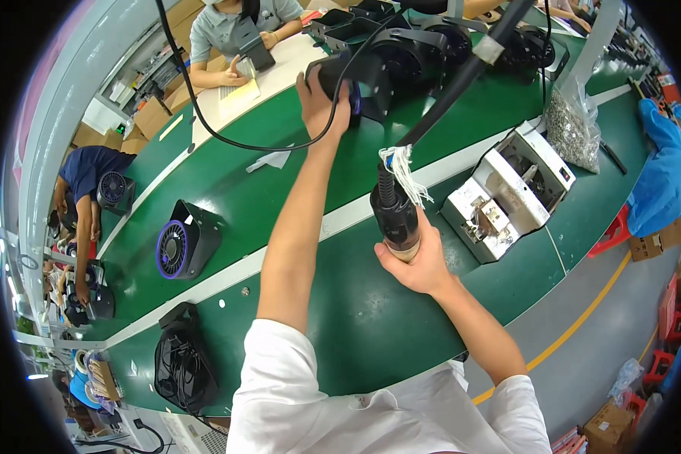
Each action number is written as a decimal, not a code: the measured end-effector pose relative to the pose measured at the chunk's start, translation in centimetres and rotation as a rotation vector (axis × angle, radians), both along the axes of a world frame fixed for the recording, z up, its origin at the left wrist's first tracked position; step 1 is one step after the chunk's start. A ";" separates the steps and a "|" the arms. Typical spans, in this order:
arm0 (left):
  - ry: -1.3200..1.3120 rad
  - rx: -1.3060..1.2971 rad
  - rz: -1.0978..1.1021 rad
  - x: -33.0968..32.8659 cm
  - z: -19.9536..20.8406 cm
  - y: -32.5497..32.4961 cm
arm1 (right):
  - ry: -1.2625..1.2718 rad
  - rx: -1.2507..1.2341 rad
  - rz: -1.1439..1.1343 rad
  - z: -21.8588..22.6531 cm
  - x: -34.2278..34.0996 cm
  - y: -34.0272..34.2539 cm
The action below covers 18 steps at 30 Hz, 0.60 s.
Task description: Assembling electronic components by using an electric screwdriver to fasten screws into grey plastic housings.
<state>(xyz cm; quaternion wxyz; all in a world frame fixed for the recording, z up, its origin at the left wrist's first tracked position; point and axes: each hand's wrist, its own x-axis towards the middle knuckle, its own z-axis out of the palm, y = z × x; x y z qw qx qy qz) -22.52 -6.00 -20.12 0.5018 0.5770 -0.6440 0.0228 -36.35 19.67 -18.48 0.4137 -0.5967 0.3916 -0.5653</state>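
My right hand (420, 261) is closed round a black electric screwdriver (396, 216), held over the near part of the green bench. White strings are tied near the tool's top, by its cord. Reaching far forward, my left hand (324, 102) grips the edge of a black fan housing (369, 82) at the front of a group of similar units. Part of that housing is slightly blurred. To the left, a black fan with a purple ring (174, 248) stands on the green bench (333, 303).
An open metal box of small parts (499, 193) stands right of my right hand, beside a clear bag of screws (573, 129). A black cable (234, 145) loops across the view. Co-workers sit across the bench and at the left. A black fan (181, 356) lies near left.
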 end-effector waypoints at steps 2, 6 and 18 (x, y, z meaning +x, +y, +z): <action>0.053 -0.041 0.033 -0.5 -0.6 1.8 | 0.005 -0.028 -0.035 -0.1 0.1 0.1; 0.274 0.031 0.069 2.8 -1.3 3.1 | -0.056 -0.023 -0.044 -0.2 0.2 0.3; 0.148 0.013 -0.568 6.8 3.4 21.7 | -0.285 -0.299 -0.557 6.8 -8.2 -1.1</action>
